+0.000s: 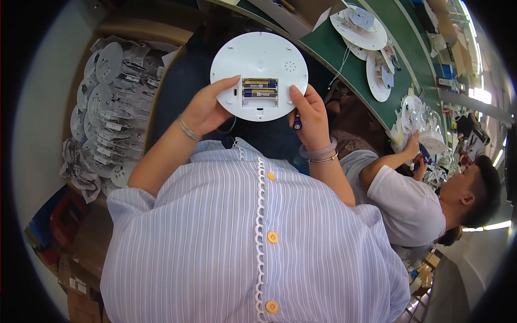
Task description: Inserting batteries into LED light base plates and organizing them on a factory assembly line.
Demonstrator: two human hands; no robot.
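Battery fitting appeared part done.
The left hand (207,111) and right hand (312,114) held the white disc (253,56) before the striped shirt (215,226), the right also clasping a loose battery (297,124); the disc's bare slot (259,102) seemed to call for it next.

In front of me, a person in a striped shirt (210,242) holds a white round disc (253,54) by its two sides. The left hand (207,110) has its thumb on the face, near the open battery compartment (260,103), in which two batteries (260,93) lie one above the other. The right hand (312,116) grips the opposite side, and from under it one more battery (297,123) sticks out. To the left I see a carton (161,33), filled with similar discs (109,62) and paper (81,167). On the right, a co-worker (406,202) is beside the green desk (401,64).
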